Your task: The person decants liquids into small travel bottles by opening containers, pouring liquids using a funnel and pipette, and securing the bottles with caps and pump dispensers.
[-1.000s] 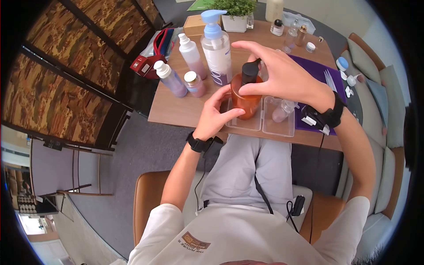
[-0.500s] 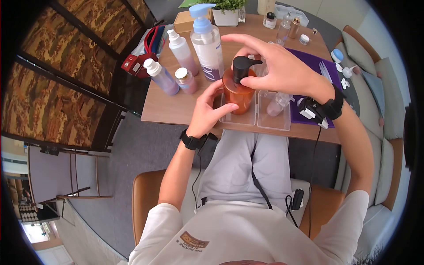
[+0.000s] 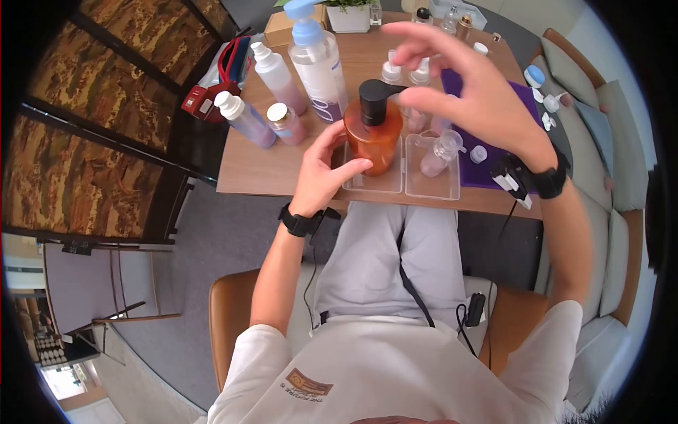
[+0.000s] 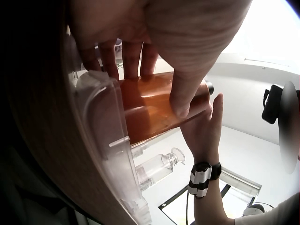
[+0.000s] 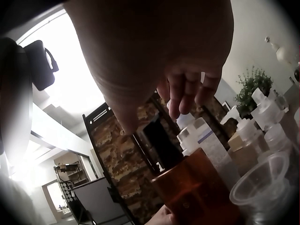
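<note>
"Head view: how many hands are on the amber bottle [image 3: 375, 146]?"

"One. The left hand [image 3: 321, 173] holds it round the side, its grip closed on the bottle; in the left wrist view four fingers lie on one side and one thumb on the other."

"And the right hand [image 3: 480, 99]?"

"Its grip is wide and holds nothing. It hovers just beside the one black pump [image 3: 373, 102] on top of the bottle."

"Where is that bottle?"

"Upright over the left one of two clear trays, near the front edge of the desk [image 3: 244, 166]. The left tray [image 3: 353, 185] sits right beside the right tray [image 3: 432, 189], and that one has one clear bottle [image 3: 432, 164] in it."

"What about the left side?"

"Four, I count: one big bottle [image 3: 318, 74] with a blue pump, two slim bottles with white tops, the rear one [image 3: 280, 81] and the front one [image 3: 247, 121], and one small bottle [image 3: 287, 127] with a round cap."

"Anything on the right?"

"One purple mat [image 3: 487, 169], with one little pot [image 3: 478, 154] on it. At the back, one plant [image 3: 346, 3] in one white planter [image 3: 349, 20]."
</note>
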Tool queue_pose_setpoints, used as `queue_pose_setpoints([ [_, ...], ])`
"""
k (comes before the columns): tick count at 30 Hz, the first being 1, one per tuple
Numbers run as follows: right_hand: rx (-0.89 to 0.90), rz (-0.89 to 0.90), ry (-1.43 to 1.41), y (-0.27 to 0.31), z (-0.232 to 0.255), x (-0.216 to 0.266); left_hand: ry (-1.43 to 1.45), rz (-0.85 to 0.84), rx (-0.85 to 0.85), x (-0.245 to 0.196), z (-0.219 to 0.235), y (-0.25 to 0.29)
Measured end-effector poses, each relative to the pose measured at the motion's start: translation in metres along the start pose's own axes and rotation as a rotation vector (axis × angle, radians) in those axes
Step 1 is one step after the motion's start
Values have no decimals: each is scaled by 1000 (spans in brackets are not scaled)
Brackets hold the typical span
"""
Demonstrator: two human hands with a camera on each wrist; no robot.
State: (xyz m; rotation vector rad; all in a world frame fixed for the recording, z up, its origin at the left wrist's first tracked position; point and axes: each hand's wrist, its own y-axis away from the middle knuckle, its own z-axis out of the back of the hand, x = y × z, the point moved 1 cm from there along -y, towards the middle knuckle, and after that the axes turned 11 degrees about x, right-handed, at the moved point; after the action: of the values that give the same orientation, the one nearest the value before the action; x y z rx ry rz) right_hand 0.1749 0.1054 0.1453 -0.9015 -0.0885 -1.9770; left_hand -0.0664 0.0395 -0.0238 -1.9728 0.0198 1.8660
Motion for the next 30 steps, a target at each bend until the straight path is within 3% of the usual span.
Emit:
queue_pose_setpoints([
  [2,-89,-47,-139,26,11,-3,19,5,-3,1,0,1],
  [3,-190,51,-123,39,11,-21,33,16,-6,1,1,2],
  [8,-466,-249,-385,135,7,-76,3,-16,-22,0,-1,2],
  [14,-709,-385,-451,197,-43,-125,95,-6,-35,3,3,5],
  [16,-726,-344,-478,206,-53,-137,149,3,-54,-2,3,5],
  [18,-721,-317,-466,207,-51,-130,7,-105,-56,-9,1,2],
  [22,-685,-445,-421,202,-52,-122,-238,-185,-80,-37,-7,-5],
  [27,-659,-399,-437,209,-54,-131,-571,-150,-88,-63,-19,-16],
  [30,-650,-411,-417,209,-55,-130,-622,-120,-142,-65,-24,-19],
])
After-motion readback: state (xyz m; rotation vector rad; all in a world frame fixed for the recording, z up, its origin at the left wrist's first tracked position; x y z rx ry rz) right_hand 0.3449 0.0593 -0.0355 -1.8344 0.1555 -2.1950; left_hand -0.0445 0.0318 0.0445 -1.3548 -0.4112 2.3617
